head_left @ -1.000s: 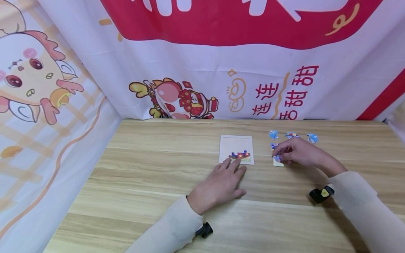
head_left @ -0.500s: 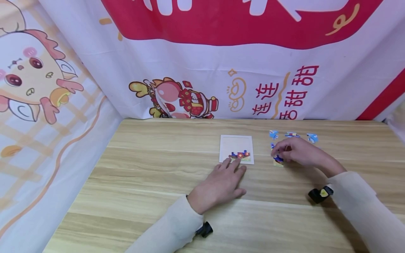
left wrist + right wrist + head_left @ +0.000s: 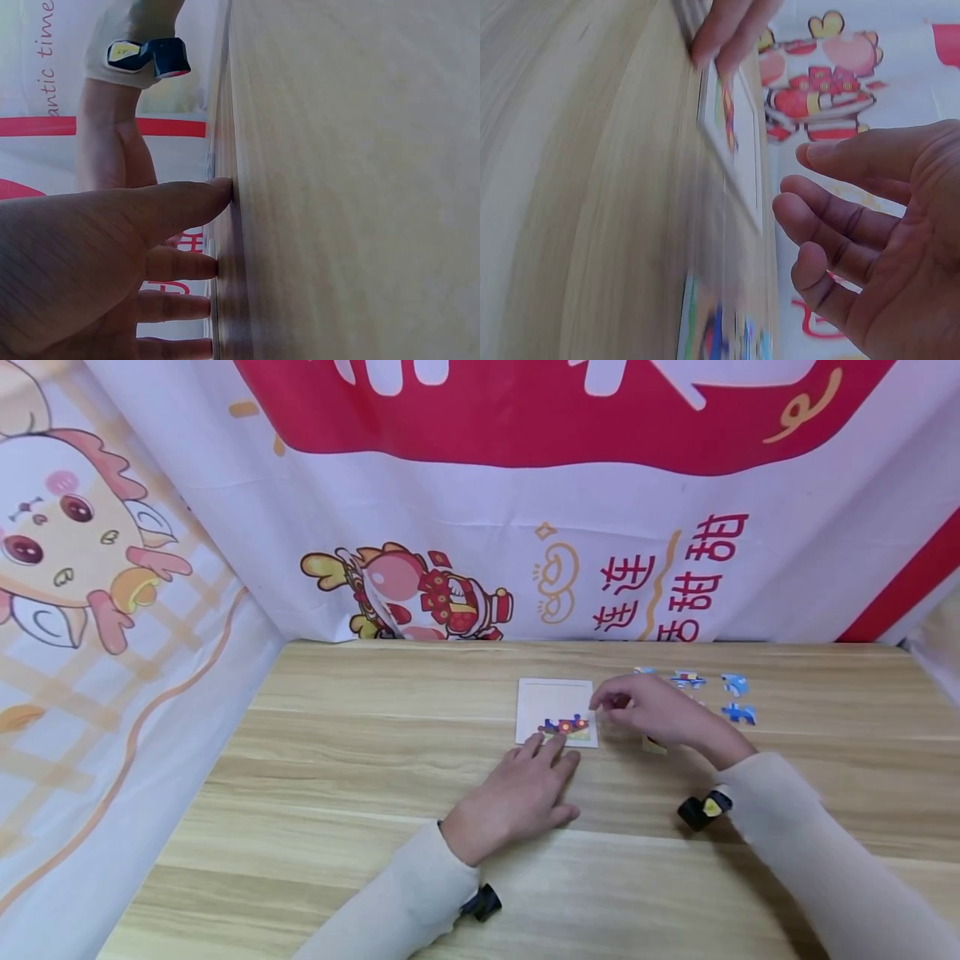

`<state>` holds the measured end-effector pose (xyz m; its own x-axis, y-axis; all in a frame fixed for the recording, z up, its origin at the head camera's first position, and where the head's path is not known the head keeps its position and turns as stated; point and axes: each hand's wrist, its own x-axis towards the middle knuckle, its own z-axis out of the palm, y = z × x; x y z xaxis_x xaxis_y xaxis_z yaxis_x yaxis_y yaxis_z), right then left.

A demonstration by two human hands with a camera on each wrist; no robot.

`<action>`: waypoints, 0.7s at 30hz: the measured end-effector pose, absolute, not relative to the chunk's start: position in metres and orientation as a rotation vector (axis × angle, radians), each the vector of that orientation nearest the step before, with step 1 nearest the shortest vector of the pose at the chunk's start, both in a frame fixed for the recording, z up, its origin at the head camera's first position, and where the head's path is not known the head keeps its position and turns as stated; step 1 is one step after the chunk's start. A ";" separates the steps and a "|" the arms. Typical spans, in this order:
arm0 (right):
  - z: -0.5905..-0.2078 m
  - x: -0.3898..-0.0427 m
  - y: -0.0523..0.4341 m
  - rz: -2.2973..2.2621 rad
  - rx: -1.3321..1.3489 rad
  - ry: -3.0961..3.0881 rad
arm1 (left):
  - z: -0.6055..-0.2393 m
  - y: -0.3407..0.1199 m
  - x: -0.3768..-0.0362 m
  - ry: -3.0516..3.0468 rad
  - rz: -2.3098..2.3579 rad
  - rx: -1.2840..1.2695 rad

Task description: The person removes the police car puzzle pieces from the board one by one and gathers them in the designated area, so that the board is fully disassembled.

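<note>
– Fingers of left hand: straight, laid flat, tips touching near edge of board. Nothing gripped. Right hand?

– Hovering just right of board, fingertips near its right edge. Fingers loosely spread in right wrist view, nothing between them.

– Progress?

– Judged early. One joined strip seated along near edge of board; all beyond it bare white. Loose pieces scattered right of board, beyond right hand; one more piece lying half under that hand, right of board.

– Differences between views?

– Head view alone gives full layout: board, strip, spread of pieces on table. Cannot tell from it whether right hand carries anything. Right wrist view settles that: palm bare. Shows also board edge-on with left fingertips at its rim, and a blurred piece right of board.

– Left wrist view?

– Confirms flat press of fingers against table. Board barely visible there, pieces not at all.
</note>
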<state>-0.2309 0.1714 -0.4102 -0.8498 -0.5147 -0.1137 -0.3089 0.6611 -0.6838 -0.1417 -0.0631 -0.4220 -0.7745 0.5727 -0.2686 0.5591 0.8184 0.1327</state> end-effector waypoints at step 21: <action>-0.420 -0.251 0.120 -1.012 -0.643 2.449 | -0.421 -0.059 -0.142 2.719 0.018 0.936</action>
<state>-0.2513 0.1203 -0.4201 -0.8085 -0.5554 -0.1946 -0.2561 0.6297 -0.7334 -0.1422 -0.0591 -0.4213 -0.7565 0.6066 -0.2444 0.6033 0.7915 0.0972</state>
